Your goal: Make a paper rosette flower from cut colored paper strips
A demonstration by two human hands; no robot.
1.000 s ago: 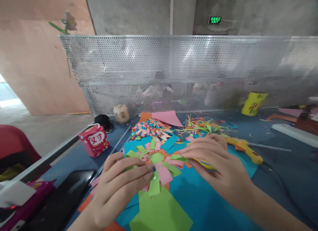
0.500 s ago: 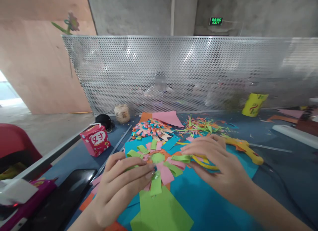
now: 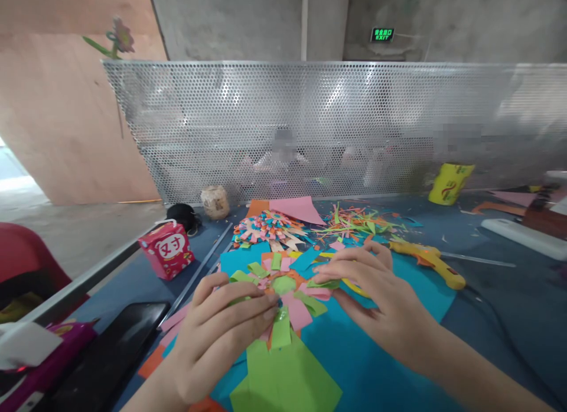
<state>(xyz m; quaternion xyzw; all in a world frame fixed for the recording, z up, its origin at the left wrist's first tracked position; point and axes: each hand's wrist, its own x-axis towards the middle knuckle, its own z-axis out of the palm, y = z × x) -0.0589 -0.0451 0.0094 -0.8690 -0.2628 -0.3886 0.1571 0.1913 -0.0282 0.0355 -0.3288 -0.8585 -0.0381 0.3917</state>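
Observation:
A paper flower (image 3: 297, 310) with looped green, pink and orange petals lies in front of me, around a round green centre (image 3: 283, 284). My left hand (image 3: 225, 326) grips its left side, fingertips together near the centre, with the thumb hidden. My right hand (image 3: 376, 299) pinches a green petal loop (image 3: 323, 284) on the right side between thumb and fingers. Below the flower is a green paper sheet (image 3: 287, 370), on top of a blue sheet (image 3: 367, 347). Yellow scissors handles (image 3: 357, 288) show partly behind my right fingers.
A yellow glue gun (image 3: 429, 261) lies at right, its cord trailing. Behind the flower are fringed paper pieces (image 3: 270, 226) and paper scraps (image 3: 354, 221). A red box (image 3: 167, 249) and black phone (image 3: 115, 347) sit at left. A perforated metal screen (image 3: 283, 116) closes the back.
My right fingers have moved slightly over the green petal loop, which looks pressed flatter. The left hand keeps its hold. The whole view has shifted a little.

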